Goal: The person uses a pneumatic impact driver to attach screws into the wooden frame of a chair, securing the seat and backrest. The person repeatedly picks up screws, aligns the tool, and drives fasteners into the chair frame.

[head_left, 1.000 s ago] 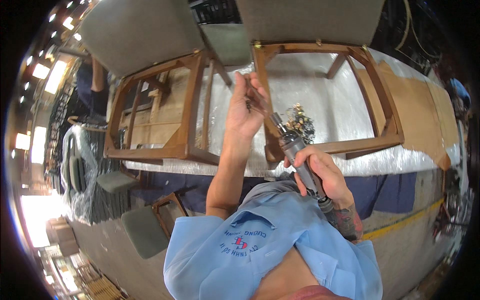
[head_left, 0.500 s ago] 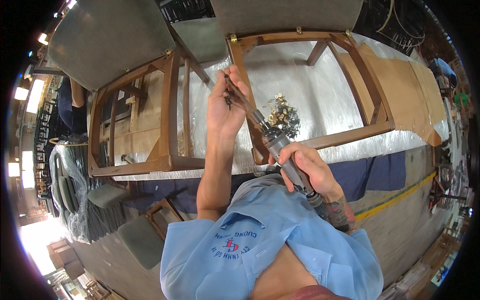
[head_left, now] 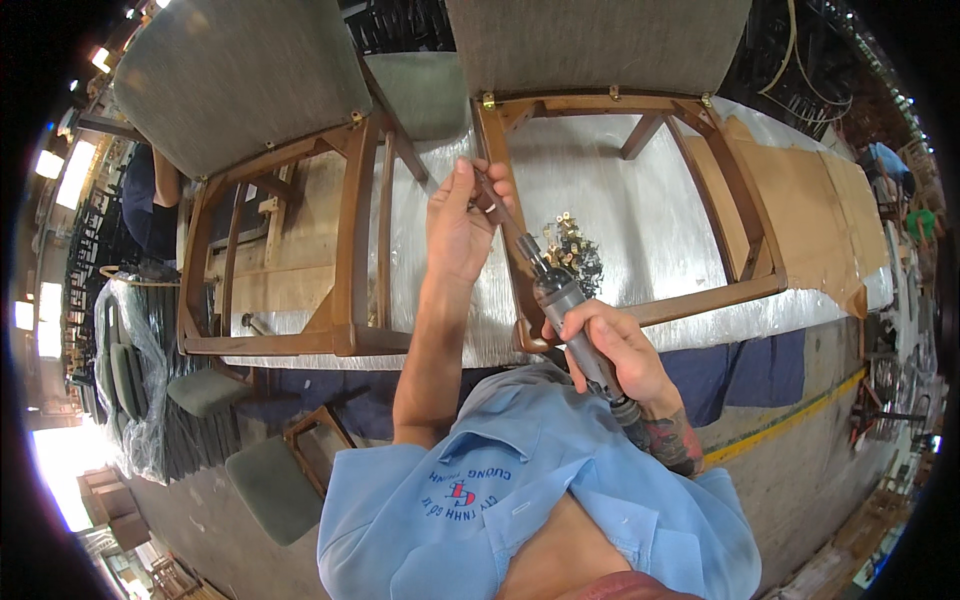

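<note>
My right hand (head_left: 622,348) is wrapped round the grey and black body of an inline power screwdriver (head_left: 560,292), its shaft slanting up and left. At the bit end, the fingers of my left hand (head_left: 462,230) are pinched together, holding small dark screws, mostly hidden now by the fingers. Both hands are above the near-left part of a brown wooden chair frame (head_left: 690,291). Small brass-coloured brackets (head_left: 565,228) and a heap of dark screws (head_left: 580,262) lie inside that frame, close to the screwdriver.
Grey upholstered panels (head_left: 600,45) are attached to the frame by brass brackets. A second wooden chair frame (head_left: 345,339) stands to the left. Plastic wrap covers the bench, with brown cardboard (head_left: 830,205) at right. Wrapped grey cushions (head_left: 125,370) stand lower left. Another person (head_left: 150,205) is at far left.
The view has shifted, so the chairs sit slightly lower in the picture. My left fingers have closed further round the bit end, and the screws in that hand show less.
</note>
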`<control>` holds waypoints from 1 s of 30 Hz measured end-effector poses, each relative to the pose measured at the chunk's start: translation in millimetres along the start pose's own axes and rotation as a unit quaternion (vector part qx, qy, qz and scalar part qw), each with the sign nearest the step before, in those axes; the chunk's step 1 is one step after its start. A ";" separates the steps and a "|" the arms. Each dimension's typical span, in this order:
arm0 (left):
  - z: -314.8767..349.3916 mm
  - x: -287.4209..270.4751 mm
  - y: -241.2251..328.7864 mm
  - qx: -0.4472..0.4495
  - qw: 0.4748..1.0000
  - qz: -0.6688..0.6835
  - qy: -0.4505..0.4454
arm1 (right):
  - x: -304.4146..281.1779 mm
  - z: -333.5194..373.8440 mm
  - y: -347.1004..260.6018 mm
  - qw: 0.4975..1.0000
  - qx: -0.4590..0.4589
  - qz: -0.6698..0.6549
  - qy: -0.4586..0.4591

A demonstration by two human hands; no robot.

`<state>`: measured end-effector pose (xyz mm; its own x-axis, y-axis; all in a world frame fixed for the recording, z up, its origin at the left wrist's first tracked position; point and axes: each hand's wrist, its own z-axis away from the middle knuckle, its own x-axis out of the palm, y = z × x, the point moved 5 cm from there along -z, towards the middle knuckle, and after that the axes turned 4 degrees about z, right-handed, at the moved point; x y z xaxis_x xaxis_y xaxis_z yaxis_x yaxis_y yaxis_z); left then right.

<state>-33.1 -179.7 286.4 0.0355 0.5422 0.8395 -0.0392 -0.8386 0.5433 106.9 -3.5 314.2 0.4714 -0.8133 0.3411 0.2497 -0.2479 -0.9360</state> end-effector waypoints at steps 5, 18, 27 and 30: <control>-17.7 -18.9 6.5 -0.066 0.997 -0.023 -0.027 | 3.0 -6.8 -5.7 0.993 0.019 0.116 0.012; -19.7 3.3 13.3 -0.057 0.996 -0.062 -0.044 | 6.9 -15.7 -8.9 0.999 0.007 0.046 0.029; -74.5 -66.1 -7.2 0.000 0.980 -0.140 0.143 | -5.2 -58.4 -26.6 0.987 -0.014 0.075 0.143; -93.9 -60.4 -2.9 0.023 0.938 -0.291 0.189 | -8.6 -75.9 -27.2 0.983 -0.010 0.080 0.165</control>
<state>-128.9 -205.0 234.9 -0.3199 0.8808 0.3490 -0.0807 -0.3923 0.9163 31.8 -29.7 330.2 0.2030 -0.9683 0.1455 0.1767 -0.1099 -0.9781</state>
